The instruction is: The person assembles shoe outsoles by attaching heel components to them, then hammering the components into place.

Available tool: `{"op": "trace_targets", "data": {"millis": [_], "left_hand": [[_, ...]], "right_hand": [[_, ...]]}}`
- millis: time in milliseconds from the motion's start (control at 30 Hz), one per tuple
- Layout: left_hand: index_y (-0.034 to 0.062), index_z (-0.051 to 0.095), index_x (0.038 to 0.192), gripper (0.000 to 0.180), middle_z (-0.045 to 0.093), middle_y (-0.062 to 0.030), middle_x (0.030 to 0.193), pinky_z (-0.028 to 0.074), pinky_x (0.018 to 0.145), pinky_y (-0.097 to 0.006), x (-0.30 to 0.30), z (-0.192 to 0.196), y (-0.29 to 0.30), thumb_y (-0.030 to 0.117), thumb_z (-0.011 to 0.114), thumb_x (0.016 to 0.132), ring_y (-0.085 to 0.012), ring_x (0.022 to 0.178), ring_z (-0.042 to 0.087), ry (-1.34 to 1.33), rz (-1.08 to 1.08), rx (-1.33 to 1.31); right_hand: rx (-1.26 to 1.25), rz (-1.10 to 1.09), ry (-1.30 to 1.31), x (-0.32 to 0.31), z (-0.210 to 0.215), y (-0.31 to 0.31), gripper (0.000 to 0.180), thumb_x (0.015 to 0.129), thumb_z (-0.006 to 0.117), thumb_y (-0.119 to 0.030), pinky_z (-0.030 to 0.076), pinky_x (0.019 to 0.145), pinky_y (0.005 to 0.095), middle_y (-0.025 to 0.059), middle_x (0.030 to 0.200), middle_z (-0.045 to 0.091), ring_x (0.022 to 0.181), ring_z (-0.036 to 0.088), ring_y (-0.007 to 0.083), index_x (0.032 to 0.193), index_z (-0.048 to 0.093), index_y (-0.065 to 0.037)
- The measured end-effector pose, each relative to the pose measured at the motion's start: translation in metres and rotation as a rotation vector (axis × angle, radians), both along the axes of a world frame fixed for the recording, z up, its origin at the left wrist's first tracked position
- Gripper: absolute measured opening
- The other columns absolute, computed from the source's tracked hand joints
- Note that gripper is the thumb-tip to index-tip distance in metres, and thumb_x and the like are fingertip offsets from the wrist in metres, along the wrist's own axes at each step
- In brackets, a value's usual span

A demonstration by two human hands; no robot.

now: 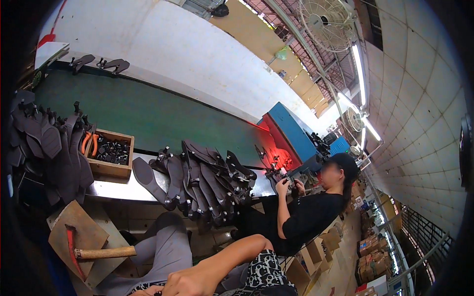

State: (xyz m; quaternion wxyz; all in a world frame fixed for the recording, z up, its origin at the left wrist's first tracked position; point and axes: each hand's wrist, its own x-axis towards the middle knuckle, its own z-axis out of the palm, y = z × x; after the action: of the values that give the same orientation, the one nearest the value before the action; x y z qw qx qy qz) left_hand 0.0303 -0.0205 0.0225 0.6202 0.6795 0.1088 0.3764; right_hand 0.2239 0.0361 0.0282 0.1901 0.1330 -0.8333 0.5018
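Note:
At the lower edge of the head view my right hand (185,283) is curled closed, its forearm reaching in from the right. My left hand (148,290) is close against it and mostly cut off by the frame edge. A small dark bit shows between the fingers, too little to name. Left of my hands, a hammer (101,253) with a wooden handle and red head lies on a worn board (84,227). Beyond my knees, a heap of dark sandal soles with straps (200,180) covers part of the metal bench edge.
A wooden box (111,170) holds small black parts and orange-handled pliers (94,145). More dark soles (49,143) are piled at the left. Behind runs a green conveyor belt (148,116) into a blue machine (291,130) glowing red. A co-worker (311,212) in black handles a piece at the right.

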Motion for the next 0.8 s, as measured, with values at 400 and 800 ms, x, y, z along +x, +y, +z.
{"op": "trace_targets", "data": {"millis": [400, 800], "left_hand": [[0.0036, 0.07, 0.085, 0.029, 0.063, -0.0099, 0.075, 0.044, 0.065, -0.039, 0.009, -0.039, -0.018, 0.031, 0.065, 0.093, -0.0217, 0.075, 0.06, 0.175, 0.17, -0.181], [-0.0022, 0.061, 0.106, 0.05, 0.061, -0.0111, 0.102, 0.043, 0.094, -0.031, 0.023, -0.06, -0.046, 0.042, 0.037, 0.105, -0.0184, 0.101, 0.056, 0.013, 0.007, -0.622]], "right_hand": [[0.038, -0.229, -0.269, 0.029, -0.007, 0.033, 0.04, 0.082, 0.074, -0.037, 0.05, 0.07, 0.0379, 0.0149, 0.094, 0.065, 0.083, 0.063, 0.0297, 0.1, 0.069, -0.001], [-0.729, -0.366, -0.013, 0.002, -0.083, -0.018, 0.046, 0.092, 0.061, -0.046, 0.044, 0.082, 0.0424, 0.0121, 0.088, 0.06, 0.09, 0.054, 0.0276, 0.081, 0.064, -0.001]]}}
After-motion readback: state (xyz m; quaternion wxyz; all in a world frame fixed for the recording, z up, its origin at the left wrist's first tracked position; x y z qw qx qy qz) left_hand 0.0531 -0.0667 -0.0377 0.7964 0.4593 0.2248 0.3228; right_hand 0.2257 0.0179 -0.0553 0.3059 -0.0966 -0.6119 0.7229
